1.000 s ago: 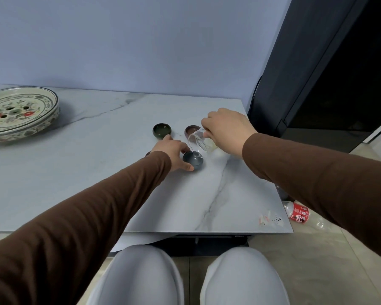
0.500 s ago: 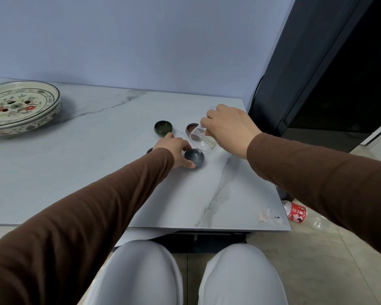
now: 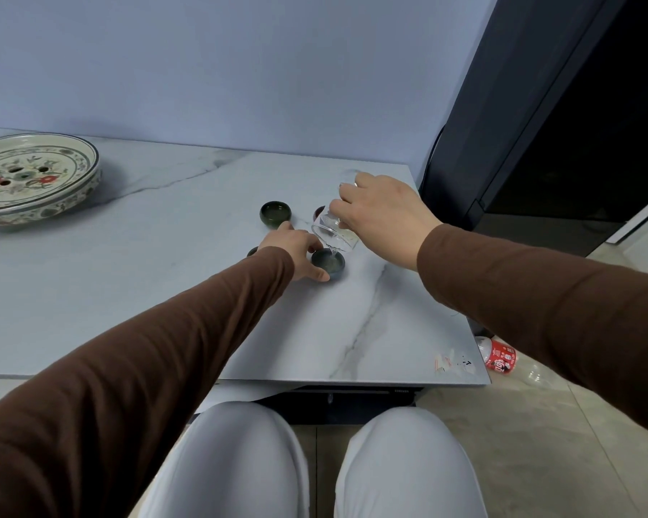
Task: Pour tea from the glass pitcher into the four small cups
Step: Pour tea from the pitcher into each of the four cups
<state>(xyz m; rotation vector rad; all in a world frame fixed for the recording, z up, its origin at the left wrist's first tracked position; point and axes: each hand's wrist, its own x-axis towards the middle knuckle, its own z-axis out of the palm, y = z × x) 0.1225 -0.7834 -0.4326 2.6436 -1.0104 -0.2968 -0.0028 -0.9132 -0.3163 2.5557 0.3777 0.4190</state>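
Near the right end of the table (image 3: 128,293), the right hand (image 3: 382,214) has its fingers wrapped around the glass pitcher (image 3: 333,233), tipped steeply so its lip hangs just over the grey cup (image 3: 328,264). A thin stream seems to run from lip to cup, though it is too faint to be sure. The left hand (image 3: 296,252) rests on the table with its fingers closed loosely against the near-left side of that cup, steadying it.

The step in hand looks like filling this cup, the nearest of the group. A green cup (image 3: 275,214) stands farther off to the left, a reddish cup (image 3: 319,212) peeks out behind the pitcher, and a dark cup (image 3: 252,252) is mostly hidden under the left wrist; their levels cannot be read from here.

Next, the pitcher probably wants levelling before the grey cup brims, then carrying over to another cup, with the left hand shifting to brace it.
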